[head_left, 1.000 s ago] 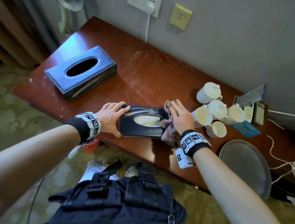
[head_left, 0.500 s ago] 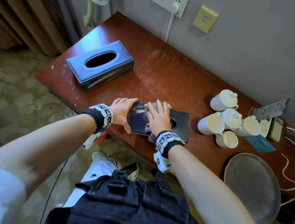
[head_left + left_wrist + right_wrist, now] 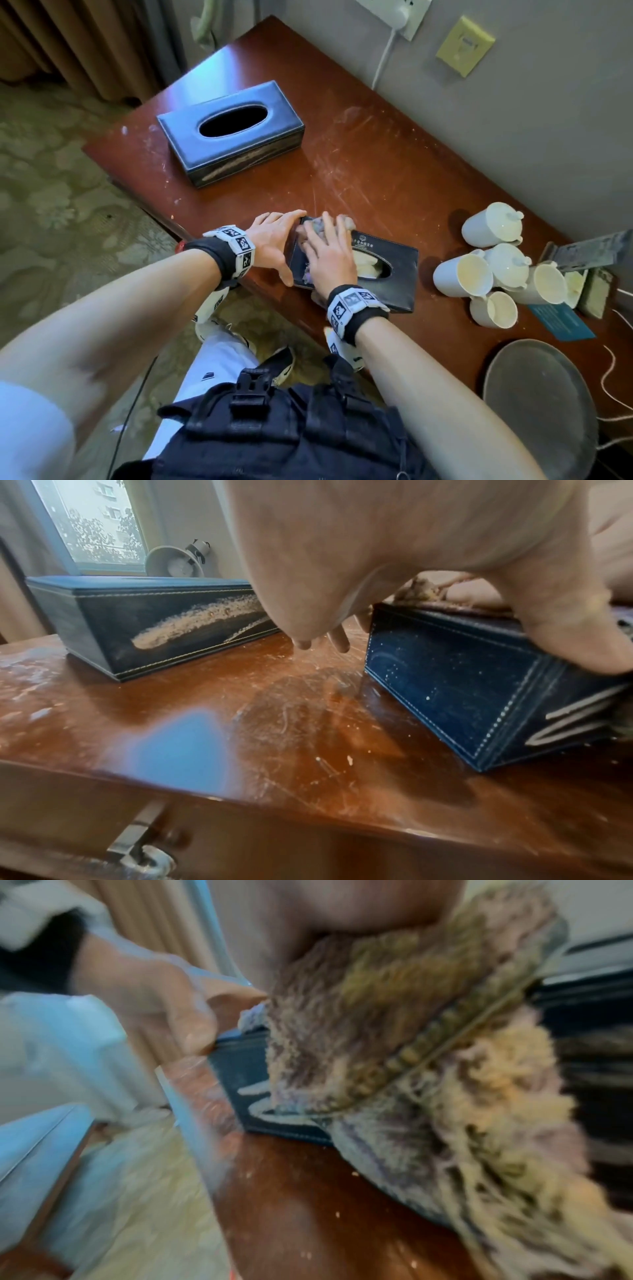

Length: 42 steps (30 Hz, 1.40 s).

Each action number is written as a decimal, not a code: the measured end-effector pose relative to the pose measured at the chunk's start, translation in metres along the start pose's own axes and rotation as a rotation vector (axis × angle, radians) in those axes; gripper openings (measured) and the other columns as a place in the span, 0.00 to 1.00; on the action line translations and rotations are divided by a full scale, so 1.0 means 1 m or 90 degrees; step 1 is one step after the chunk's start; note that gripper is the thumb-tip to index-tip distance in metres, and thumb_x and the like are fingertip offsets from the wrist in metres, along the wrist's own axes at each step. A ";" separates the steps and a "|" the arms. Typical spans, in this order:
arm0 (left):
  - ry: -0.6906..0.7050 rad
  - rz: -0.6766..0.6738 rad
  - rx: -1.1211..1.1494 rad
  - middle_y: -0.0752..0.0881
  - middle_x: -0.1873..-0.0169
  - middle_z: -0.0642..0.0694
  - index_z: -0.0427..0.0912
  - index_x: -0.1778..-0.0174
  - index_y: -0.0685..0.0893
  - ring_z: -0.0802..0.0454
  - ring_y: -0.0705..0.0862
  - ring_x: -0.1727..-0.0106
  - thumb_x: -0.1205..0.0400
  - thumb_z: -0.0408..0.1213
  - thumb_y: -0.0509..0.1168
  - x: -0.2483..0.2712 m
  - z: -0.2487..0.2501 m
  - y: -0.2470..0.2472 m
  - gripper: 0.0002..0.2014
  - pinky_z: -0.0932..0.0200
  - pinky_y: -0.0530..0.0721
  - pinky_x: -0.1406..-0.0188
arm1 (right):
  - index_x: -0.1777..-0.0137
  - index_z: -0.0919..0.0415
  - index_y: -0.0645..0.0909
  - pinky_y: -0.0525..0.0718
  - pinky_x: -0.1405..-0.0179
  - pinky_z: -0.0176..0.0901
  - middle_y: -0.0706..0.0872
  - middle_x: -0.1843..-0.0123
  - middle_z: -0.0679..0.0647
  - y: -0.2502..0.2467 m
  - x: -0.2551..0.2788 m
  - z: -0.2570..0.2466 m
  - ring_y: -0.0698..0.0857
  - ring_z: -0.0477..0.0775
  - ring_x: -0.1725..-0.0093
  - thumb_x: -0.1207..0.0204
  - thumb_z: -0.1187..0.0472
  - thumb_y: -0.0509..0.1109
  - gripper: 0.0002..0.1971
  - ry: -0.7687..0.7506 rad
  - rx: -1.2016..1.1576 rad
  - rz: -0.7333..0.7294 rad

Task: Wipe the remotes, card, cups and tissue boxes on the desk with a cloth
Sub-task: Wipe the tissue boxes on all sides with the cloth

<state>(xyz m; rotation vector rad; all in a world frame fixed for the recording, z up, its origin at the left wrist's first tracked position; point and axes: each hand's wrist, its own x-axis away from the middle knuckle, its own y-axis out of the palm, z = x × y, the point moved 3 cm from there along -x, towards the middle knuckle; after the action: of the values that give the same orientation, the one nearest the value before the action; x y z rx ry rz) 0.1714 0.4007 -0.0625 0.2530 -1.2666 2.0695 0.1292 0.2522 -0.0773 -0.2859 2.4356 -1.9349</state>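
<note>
Navy stitched tissue box (image 3: pixel 394 260), white-smeared; frayed cloth (image 3: pixel 411 1069) on top.

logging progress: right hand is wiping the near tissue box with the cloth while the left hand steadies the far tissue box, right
Not quite. The left hand steadies the same near tissue box that the right hand wipes with the cloth; the head view shows the far tissue box untouched.

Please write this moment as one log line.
step: wiping near tissue box top | right hand: presses cloth flat | left hand: steadies box end | far tissue box: untouched
</note>
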 end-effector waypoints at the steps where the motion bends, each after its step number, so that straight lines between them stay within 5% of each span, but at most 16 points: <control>1: -0.001 -0.001 0.003 0.61 0.17 0.42 0.50 0.14 0.46 0.41 0.54 0.16 0.45 0.54 0.86 0.000 0.000 0.000 0.70 0.43 0.52 0.16 | 0.18 0.49 0.67 0.48 0.15 0.56 0.58 0.13 0.58 0.002 0.001 -0.006 0.50 0.65 0.14 0.13 0.47 0.46 0.26 -0.039 0.015 -0.014; 3: -0.006 -0.004 0.012 0.61 0.17 0.42 0.51 0.14 0.46 0.40 0.54 0.16 0.45 0.54 0.87 0.001 0.000 0.000 0.70 0.42 0.53 0.17 | 0.18 0.48 0.67 0.52 0.15 0.54 0.59 0.13 0.57 0.002 0.002 -0.002 0.52 0.64 0.14 0.16 0.44 0.40 0.30 -0.081 0.039 -0.037; 5: -0.013 -0.006 0.020 0.61 0.18 0.41 0.52 0.14 0.46 0.38 0.53 0.16 0.45 0.53 0.87 0.002 -0.001 -0.001 0.70 0.39 0.56 0.17 | 0.18 0.49 0.69 0.55 0.16 0.54 0.61 0.14 0.58 -0.006 -0.002 0.012 0.56 0.63 0.14 0.15 0.45 0.45 0.28 -0.071 0.035 -0.007; 10: -0.010 -0.014 0.036 0.61 0.18 0.41 0.51 0.14 0.46 0.38 0.53 0.16 0.42 0.51 0.86 0.005 0.000 -0.003 0.68 0.40 0.54 0.17 | 0.16 0.48 0.63 0.47 0.16 0.52 0.55 0.12 0.57 -0.010 -0.019 0.016 0.50 0.62 0.14 0.11 0.50 0.53 0.24 0.080 -0.001 -0.002; 15: 0.007 -0.008 0.030 0.60 0.17 0.41 0.50 0.13 0.45 0.39 0.53 0.16 0.42 0.53 0.86 0.003 0.000 -0.003 0.69 0.42 0.51 0.16 | 0.20 0.49 0.72 0.55 0.16 0.56 0.63 0.15 0.58 0.004 -0.010 -0.010 0.56 0.65 0.15 0.14 0.49 0.57 0.23 -0.017 -0.013 0.027; 21: 0.016 -0.007 0.037 0.62 0.19 0.41 0.50 0.14 0.48 0.40 0.54 0.17 0.44 0.54 0.87 0.003 -0.003 -0.001 0.69 0.40 0.53 0.17 | 0.23 0.53 0.76 0.63 0.18 0.59 0.67 0.17 0.60 -0.009 0.010 0.022 0.62 0.63 0.16 0.16 0.51 0.60 0.23 -0.046 -0.002 0.047; 25: 0.014 -0.010 0.037 0.61 0.19 0.40 0.49 0.14 0.48 0.40 0.53 0.16 0.43 0.54 0.87 0.004 -0.003 -0.002 0.69 0.39 0.52 0.17 | 0.18 0.50 0.69 0.53 0.15 0.55 0.58 0.13 0.57 -0.006 -0.004 0.026 0.53 0.60 0.14 0.12 0.50 0.57 0.23 0.108 -0.055 0.036; 31: 0.016 -0.020 0.052 0.60 0.17 0.41 0.51 0.14 0.48 0.40 0.51 0.15 0.43 0.54 0.86 0.004 -0.004 -0.003 0.69 0.39 0.50 0.16 | 0.22 0.53 0.75 0.58 0.16 0.57 0.65 0.16 0.60 0.001 0.004 -0.002 0.59 0.63 0.15 0.15 0.52 0.62 0.22 -0.013 -0.042 0.046; 37: 0.006 -0.015 0.060 0.59 0.17 0.40 0.48 0.13 0.47 0.40 0.51 0.15 0.41 0.50 0.87 0.007 0.000 -0.006 0.68 0.41 0.51 0.17 | 0.18 0.51 0.68 0.53 0.15 0.54 0.60 0.14 0.58 -0.001 -0.017 -0.007 0.55 0.62 0.15 0.12 0.50 0.58 0.24 0.097 -0.040 0.037; 42: -0.003 -0.028 0.058 0.64 0.21 0.40 0.50 0.14 0.49 0.35 0.55 0.17 0.44 0.51 0.88 0.007 0.001 -0.007 0.68 0.36 0.58 0.18 | 0.17 0.56 0.65 0.47 0.15 0.53 0.59 0.14 0.62 -0.018 -0.008 0.023 0.56 0.63 0.15 0.11 0.52 0.55 0.24 0.077 0.018 -0.002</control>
<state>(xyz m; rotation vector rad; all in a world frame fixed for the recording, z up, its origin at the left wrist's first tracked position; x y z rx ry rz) 0.1709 0.4050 -0.0534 0.3239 -1.1610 2.0924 0.1428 0.2270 -0.0658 -0.1764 2.4780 -2.0434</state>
